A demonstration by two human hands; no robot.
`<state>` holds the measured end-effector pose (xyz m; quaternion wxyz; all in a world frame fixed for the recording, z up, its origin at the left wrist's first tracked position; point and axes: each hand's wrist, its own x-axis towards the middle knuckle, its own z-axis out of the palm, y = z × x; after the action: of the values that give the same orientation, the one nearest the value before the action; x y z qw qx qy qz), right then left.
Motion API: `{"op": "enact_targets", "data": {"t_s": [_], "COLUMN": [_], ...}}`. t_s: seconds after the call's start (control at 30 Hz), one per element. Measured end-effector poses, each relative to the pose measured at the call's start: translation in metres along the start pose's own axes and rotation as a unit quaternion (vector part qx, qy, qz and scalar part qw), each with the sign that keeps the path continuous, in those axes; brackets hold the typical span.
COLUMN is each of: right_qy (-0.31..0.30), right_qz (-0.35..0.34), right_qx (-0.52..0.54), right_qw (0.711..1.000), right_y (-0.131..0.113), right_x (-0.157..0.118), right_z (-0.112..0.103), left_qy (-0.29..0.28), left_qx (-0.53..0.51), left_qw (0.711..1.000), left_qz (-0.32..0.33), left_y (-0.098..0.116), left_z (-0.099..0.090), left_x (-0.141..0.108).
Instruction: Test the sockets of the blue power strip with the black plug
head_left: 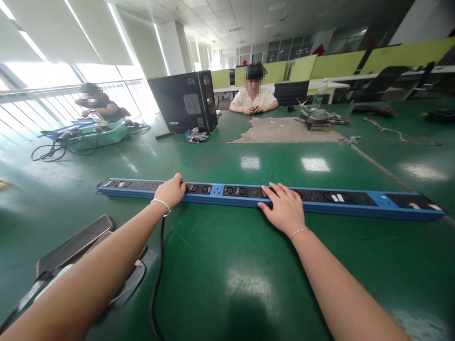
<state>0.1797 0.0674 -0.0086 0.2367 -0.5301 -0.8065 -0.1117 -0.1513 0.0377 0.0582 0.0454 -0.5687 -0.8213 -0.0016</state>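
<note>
A long blue power strip [234,203] with black and blue socket sections lies across the green table. My left hand [170,190] is closed over its left half. A black power cable [159,265] runs from under that hand down to the table's near side; the cable's end is hidden in my fingers. My right hand [284,208] rests on the strip right of its middle, fingers stretched over the sockets and the thumb apart at the near edge.
Phones [74,244] and a white cord lie at lower left. Farther off are a green basket [110,135] with cables, a black computer case [181,102], gloves [196,136], a bottle [320,94] and a power tool [375,110]. Two people [254,92] sit across the table.
</note>
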Motion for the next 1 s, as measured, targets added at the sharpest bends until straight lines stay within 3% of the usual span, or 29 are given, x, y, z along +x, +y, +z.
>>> {"op": "enact_targets", "data": {"t_s": [0.13, 0.4, 0.63, 0.7, 0.8, 0.87, 0.9, 1.0], "right_qy": [0.000, -0.006, -0.008, -0.010, -0.010, -0.008, -0.008, -0.008], "right_qz": [0.003, 0.004, 0.004, 0.007, 0.007, 0.008, 0.009, 0.012], "right_qx": [0.003, 0.007, 0.009, 0.008, 0.008, 0.009, 0.010, 0.010], "right_qw": [1.000, 1.000, 1.000, 1.000, 1.000, 1.000, 1.000, 1.000], "right_y": [-0.001, 0.000, -0.001, -0.001, -0.002, -0.002, -0.002, -0.002], "right_x": [0.000, 0.000, 0.000, 0.000, 0.000, 0.000, 0.000, 0.000], "right_z": [0.000, -0.001, -0.002, -0.002, -0.002, -0.002, -0.002, -0.001], "left_qy": [0.011, -0.023, -0.002, 0.020, 0.118, 0.170, 0.162, 0.054], "left_qx": [-0.002, 0.004, -0.003, -0.013, -0.040, -0.060, -0.070, -0.117], "left_qw": [1.000, 0.999, 1.000, 1.000, 0.992, 0.983, 0.984, 0.990], "left_qz": [0.000, 0.031, 0.009, -0.006, -0.035, -0.020, -0.005, 0.052], "left_y": [0.000, -0.006, -0.002, -0.002, -0.003, 0.000, 0.003, 0.020], "left_z": [0.002, -0.008, -0.007, -0.016, -0.045, -0.066, -0.075, -0.082], "left_x": [-0.002, 0.006, 0.001, -0.001, -0.003, -0.005, -0.005, -0.007]}}
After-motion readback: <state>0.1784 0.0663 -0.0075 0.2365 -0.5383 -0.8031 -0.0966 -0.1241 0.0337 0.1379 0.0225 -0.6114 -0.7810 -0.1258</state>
